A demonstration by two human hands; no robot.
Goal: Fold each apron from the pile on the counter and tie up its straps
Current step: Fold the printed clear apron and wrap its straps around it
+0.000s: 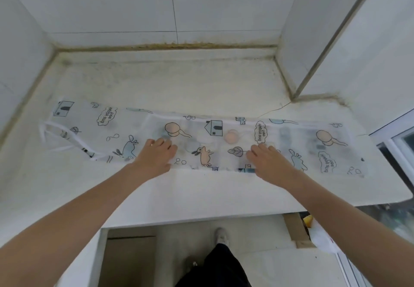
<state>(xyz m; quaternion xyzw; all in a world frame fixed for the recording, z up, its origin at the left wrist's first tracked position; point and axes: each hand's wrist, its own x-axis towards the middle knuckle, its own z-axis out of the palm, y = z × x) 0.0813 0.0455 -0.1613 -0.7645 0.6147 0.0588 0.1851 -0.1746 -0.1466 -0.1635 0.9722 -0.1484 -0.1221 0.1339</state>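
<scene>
A thin white apron point(224, 139) printed with cartoon animals, houses and speech bubbles lies folded into a long strip across the pale counter point(170, 83). Its white straps point(56, 134) trail loose at the strip's left end. My left hand point(156, 154) lies flat on the strip left of centre, fingers spread forward. My right hand point(266, 159) presses flat on the strip right of centre. Neither hand holds anything.
White tiled walls close in the counter at the back and left; a wall corner point(293, 74) juts in at the right rear. The counter's front edge point(201, 217) is close to my body. Below are the floor, my shoe point(221, 237) and a white bag point(322, 239).
</scene>
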